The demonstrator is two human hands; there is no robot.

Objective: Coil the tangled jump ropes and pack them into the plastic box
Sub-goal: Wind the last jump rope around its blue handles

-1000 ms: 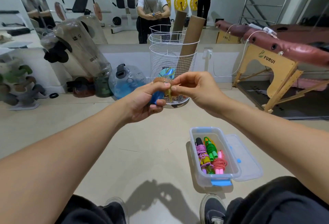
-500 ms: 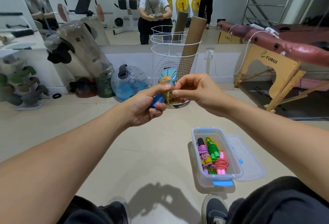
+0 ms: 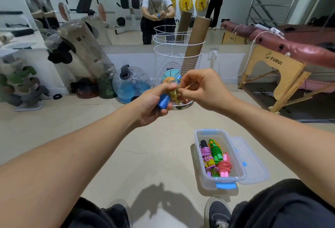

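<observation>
Blue handles: two blue plastic handles (image 3: 164, 100) of a jump rope are held together in the left hand (image 3: 151, 107); only a lower end below the fingers and an upper tip by the right hand's knuckles can be seen, the middle being covered by the left thumb and fingers.
Long axis: the handles are tilted, low end toward the lower left, high end toward the upper right.
Rope: an olive-yellow cord (image 3: 173, 93) is bunched around the handles between the two hands; its turns are blurred and cannot be counted.
Left grip: fingers and thumb are curled around the handles.
Right grip: the right hand (image 3: 201, 90) has its fingertips pinched on the cord, just beside the left thumb; the pinch point itself is partly hidden by the knuckles.
Location: the bundle is held in the air above the floor (image 3: 145, 151), well apart from the box.
Plastic box: a clear plastic box (image 3: 198, 157) with blue clasps stands open on the floor near the right shoe; purple, green and pink coiled ropes lie inside, lengthwise along it.
Lid: a clear lid (image 3: 252, 164) lies flat against the box's right side.
Cut off: both forearms run out of the picture at the lower corners.
Background: a white wire basket (image 3: 178, 59) is partly covered by the hands.
</observation>
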